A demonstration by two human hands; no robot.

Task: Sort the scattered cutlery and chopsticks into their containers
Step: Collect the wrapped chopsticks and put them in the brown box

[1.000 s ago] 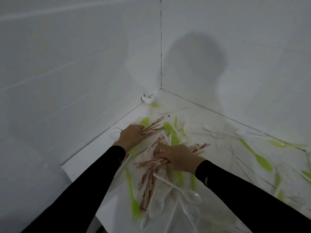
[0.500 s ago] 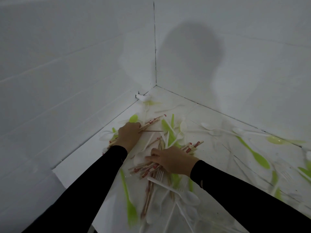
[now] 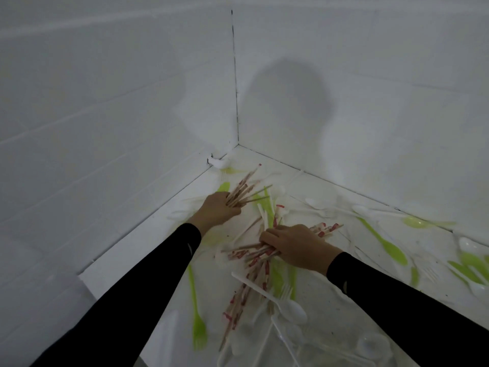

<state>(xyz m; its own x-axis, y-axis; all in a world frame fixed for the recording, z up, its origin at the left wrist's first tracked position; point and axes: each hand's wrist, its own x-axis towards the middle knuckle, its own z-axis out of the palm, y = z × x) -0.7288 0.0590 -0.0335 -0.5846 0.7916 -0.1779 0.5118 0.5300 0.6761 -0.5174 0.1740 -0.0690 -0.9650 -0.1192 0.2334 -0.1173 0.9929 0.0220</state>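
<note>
Left hand [image 3: 215, 209] fingers curled round chopstick bundle [image 3: 244, 189] near corner; right hand [image 3: 296, 247] fingers curled round second bundle [image 3: 248, 254]; green fork [image 3: 197, 313], white spoon [image 3: 288, 305] lay loose nearby.

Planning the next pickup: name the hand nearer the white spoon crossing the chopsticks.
Right. The right hand sits just beyond the white spoon; the left hand is farther back and leftward.

A: Supporting surface?
B: White surface [image 3: 148, 250], meeting two walls at a corner.
A: Lying on it?
B: Scattered chopsticks [image 3: 238, 305]; green fork [image 3: 197, 321] at left; white spoon [image 3: 288, 308] crossing the chopsticks; green spoon [image 3: 415, 222] at far right.
</note>
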